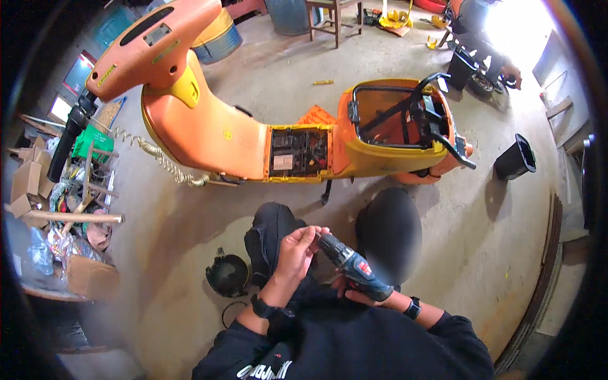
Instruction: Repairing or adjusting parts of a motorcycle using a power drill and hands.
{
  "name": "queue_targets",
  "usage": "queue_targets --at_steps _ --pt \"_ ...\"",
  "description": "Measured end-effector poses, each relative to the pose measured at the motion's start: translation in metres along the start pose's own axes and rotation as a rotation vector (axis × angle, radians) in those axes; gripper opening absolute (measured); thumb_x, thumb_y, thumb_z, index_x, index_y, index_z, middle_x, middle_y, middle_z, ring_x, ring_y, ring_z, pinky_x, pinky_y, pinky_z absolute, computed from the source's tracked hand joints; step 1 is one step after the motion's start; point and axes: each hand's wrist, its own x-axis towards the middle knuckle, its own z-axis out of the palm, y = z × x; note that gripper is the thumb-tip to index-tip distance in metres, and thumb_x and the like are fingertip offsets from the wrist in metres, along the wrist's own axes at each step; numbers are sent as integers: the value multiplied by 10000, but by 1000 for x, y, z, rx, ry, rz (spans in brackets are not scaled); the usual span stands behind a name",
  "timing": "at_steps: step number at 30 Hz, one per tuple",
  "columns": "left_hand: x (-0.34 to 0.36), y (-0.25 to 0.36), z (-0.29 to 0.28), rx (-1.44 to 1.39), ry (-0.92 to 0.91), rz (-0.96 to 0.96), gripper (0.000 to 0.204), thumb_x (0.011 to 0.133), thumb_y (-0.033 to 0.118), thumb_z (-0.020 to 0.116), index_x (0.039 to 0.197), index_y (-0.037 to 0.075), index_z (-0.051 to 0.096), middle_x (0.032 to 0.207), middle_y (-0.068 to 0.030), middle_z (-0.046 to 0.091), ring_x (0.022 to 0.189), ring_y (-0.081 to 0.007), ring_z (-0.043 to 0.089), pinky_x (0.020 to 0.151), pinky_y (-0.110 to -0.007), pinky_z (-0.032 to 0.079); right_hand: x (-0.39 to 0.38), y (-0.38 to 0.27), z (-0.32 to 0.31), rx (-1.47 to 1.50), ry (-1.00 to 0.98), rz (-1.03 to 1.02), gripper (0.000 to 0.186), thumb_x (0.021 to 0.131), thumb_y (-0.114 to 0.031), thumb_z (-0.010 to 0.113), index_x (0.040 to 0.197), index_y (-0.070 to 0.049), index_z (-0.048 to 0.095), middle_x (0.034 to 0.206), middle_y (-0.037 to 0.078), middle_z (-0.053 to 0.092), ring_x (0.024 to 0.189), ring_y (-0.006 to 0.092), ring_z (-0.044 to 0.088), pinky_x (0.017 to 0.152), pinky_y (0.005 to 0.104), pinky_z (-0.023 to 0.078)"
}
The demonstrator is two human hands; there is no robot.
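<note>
The right hand [347, 291] is wrapped around a cordless drill [356, 266], its chuck pointing up and left; the left hand [296, 252] brings its fingertips to the chuck's nose, though whether they pinch a bit there I cannot tell. Just left of the grip sits a round black container [227, 276]. Beyond the grip stands the orange scooter [202, 130], the drill apart from it. The work looks partway: floor compartment [297, 152] and rear opening [387, 117] are uncovered, closing them apparently undone. The drill's handle is mostly hidden, and the compartment's small parts blur together
</note>
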Motion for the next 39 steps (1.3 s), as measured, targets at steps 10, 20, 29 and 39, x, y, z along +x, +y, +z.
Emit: queue_targets --at_steps 10,20,29,39 --pt "38 -12 -24 146 86 -139 195 1007 183 546 1032 15 641 1058 -140 701 930 -175 664 865 -320 532 8 16 -23 136 107 250 477 906 -130 704 1330 -65 497 1128 49 635 1048 161 605 939 348 498" --pt "133 -41 -20 -80 236 -426 195 989 175 503 855 49 569 768 -102 595 849 -333 635 872 -506 503 30 48 -92 333 173 367 446 927 -130 665 1335 -39 508 1036 57 670 914 141 635 818 312 536" --pt "159 -21 -8 -213 412 -656 217 974 224 520 809 89 556 710 -68 553 809 -317 614 901 -521 490 68 -15 -113 582 236 440 321 920 -131 651 1214 -19 588 983 49 657 824 120 611 705 283 523" --pt "133 56 210 -94 428 -800 241 965 253 529 767 116 509 643 -18 471 743 -248 569 873 -470 497 23 -255 -115 528 490 386 319 934 -146 646 1238 -70 587 1116 15 639 963 126 609 859 310 510"
